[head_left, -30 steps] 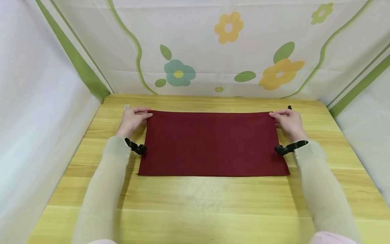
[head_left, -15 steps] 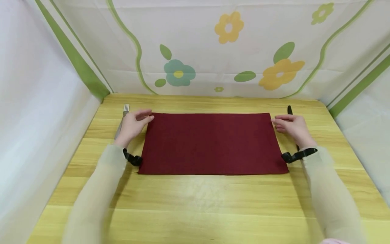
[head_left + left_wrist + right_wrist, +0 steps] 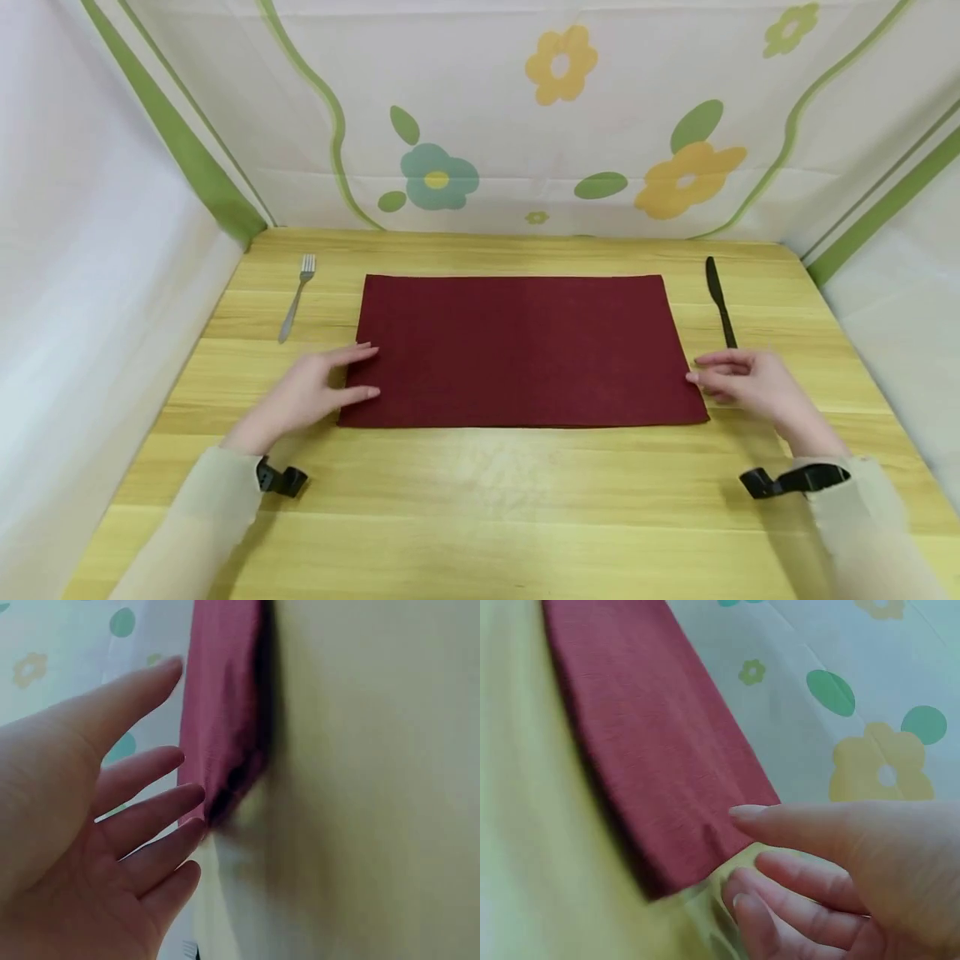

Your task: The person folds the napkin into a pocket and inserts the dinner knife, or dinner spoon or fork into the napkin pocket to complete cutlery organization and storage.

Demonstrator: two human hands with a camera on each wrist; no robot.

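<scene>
As it lies across the middle of the wood-grain table [image 3: 510, 517], the dark red cloth [image 3: 517, 350] forms one flat rectangle, long edges near and far, short edges left and right.

Left hand [image 3: 311, 387]: at the cloth's left edge, towards the near corner. Thumb and fingers spread well apart, nothing between them. Fingertips overlap the cloth in the head view; contact cannot be told.

Right hand [image 3: 750, 383]: at the cloth's right edge, near half. Thumb extended, fingers loosely bent, nothing pinched. Thumb tip just at the edge; touching or apart, cannot be told.

Fork [image 3: 297, 296]: one, silver-coloured, on the table left of the cloth and apart from it. Tines far, handle slanting near and left.

Knife [image 3: 717, 296]: one, black, on the table right of the cloth and apart from it. Blade far, handle towards the right hand.

Sleeves: two, pale, the left sleeve [image 3: 191, 508] and the right sleeve [image 3: 862, 508]. At their cuffs, a left black wristband [image 3: 281, 479] and a right black wristband [image 3: 795, 481].

Backdrop [image 3: 495, 83]: white fabric beyond the table's far edge, printed with a blue-green flower [image 3: 412, 185], orange flowers and green leaves.
</scene>
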